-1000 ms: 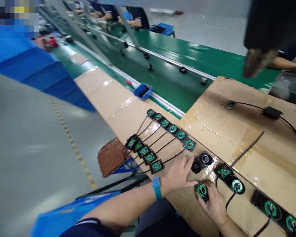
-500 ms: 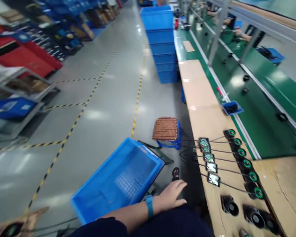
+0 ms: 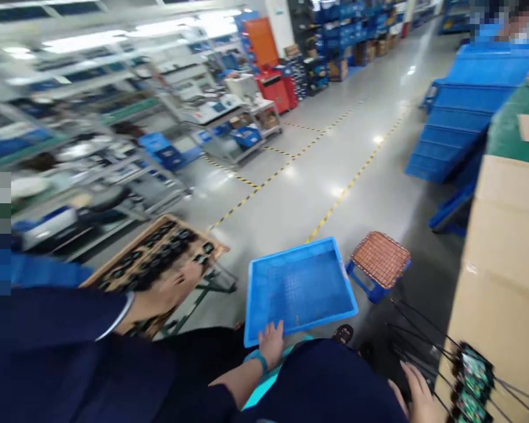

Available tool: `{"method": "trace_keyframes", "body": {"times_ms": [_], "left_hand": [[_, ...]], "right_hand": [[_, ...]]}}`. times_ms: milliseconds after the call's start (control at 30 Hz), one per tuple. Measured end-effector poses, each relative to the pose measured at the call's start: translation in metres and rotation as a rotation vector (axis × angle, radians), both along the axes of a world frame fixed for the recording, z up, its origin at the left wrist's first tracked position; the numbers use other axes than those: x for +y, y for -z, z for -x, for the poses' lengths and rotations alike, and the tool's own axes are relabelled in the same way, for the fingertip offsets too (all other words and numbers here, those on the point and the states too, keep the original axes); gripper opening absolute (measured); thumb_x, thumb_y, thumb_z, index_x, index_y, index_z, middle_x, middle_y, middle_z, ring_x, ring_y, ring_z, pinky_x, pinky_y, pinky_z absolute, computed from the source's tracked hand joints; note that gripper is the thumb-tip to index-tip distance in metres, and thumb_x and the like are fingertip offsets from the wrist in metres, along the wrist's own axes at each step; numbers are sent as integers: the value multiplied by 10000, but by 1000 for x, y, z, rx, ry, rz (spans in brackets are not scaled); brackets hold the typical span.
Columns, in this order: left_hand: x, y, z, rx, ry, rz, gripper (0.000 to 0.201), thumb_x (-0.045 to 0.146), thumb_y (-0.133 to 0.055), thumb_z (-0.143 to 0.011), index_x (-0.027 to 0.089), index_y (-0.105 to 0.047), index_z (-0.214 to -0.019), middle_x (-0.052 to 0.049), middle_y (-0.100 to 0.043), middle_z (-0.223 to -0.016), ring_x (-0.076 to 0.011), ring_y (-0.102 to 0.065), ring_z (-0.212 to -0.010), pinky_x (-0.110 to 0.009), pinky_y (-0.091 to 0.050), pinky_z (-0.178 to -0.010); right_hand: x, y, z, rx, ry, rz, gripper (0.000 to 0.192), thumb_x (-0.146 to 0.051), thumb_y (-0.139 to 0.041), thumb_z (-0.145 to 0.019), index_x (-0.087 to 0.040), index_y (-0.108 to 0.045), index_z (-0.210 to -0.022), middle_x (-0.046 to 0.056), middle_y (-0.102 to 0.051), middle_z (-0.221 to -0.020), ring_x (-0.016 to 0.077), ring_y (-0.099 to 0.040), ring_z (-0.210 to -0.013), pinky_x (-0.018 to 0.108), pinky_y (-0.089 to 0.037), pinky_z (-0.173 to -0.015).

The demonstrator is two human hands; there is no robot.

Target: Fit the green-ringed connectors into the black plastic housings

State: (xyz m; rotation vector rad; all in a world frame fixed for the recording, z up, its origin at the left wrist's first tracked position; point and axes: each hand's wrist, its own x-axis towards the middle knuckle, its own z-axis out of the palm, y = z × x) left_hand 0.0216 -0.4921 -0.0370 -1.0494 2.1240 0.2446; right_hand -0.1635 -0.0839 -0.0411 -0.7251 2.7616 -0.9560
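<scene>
My left hand (image 3: 272, 345), with a teal watch band on its wrist, is at the near rim of an empty blue crate (image 3: 300, 288); its fingers are spread, and whether they touch the rim I cannot tell. Low at the right, my right hand (image 3: 417, 392) is partly cut off by the frame, fingers stretched and apart with nothing seen in them. Close to it, dark cables (image 3: 423, 332) hang over the table edge from green circuit boards (image 3: 474, 373) with black parts.
At the left, a co-worker's hand (image 3: 183, 285) reaches over a cardboard box (image 3: 165, 218) of black fans. A blue stool with a woven seat (image 3: 381, 258) stands beyond the crate. Stacked blue crates (image 3: 458, 111) flank the cardboard-covered workbench (image 3: 506, 252).
The view has swung left, bringing the co-worker and fan box into sight. My left hand has gone from over my lap to the crate's near rim. My right hand has come into view.
</scene>
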Motion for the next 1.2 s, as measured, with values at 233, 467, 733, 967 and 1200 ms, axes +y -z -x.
{"method": "trace_keyframes", "body": {"times_ms": [233, 467, 733, 967, 1200], "left_hand": [[-24, 34, 26, 77, -209, -6, 383, 201, -418, -917, 205, -692, -1184, -221, -621, -1295, -441, -506, -1287, -791, -231, -1059], [-68, 67, 26, 273, -158, -57, 452, 128, -330, -931, 183, -749, -1092, -190, -686, -1145, -406, -507, -1259, -750, -65, -1164], [-145, 53, 20, 305, -207, -58, 419, 123, -370, -913, 158, -763, -1055, -173, -691, -1109, -373, -508, -1236, -711, -40, -1179], [-225, 36, 58, 306, -185, -84, 381, 150, -374, -958, 182, -741, -1056, -152, -695, -1132, -323, -540, -1191, -618, -138, -1172], [-315, 30, 140, 292, -123, -9, 468, 142, -272, -986, 160, -728, -1093, -141, -702, -1145, -313, -556, -1149, -526, -276, -1081]], "right_hand": [[-168, 32, 97, 151, -653, -315, 770, -371, -637, -736, -233, -494, -1479, 138, -168, -1666, 372, -246, -1512, 605, -380, -1110], [-278, 76, 101, 298, -898, -591, 589, -317, -610, -780, -132, -649, -1338, 214, -277, -1615, 394, -147, -1532, 643, -215, -1174], [-366, 64, 106, 229, -968, -751, 428, -181, -513, -811, -231, -728, -1177, 114, -473, -1530, 333, -263, -1504, 594, -196, -1178], [-471, 37, 146, 138, -934, -723, 298, -231, -504, -890, -168, -740, -1060, 190, -634, -1297, 335, -328, -1449, 548, -292, -1090], [-561, 55, 221, 109, -868, -678, 250, -224, -564, -872, -159, -731, -1047, 186, -656, -1226, 338, -351, -1408, 504, -305, -1085]]}}
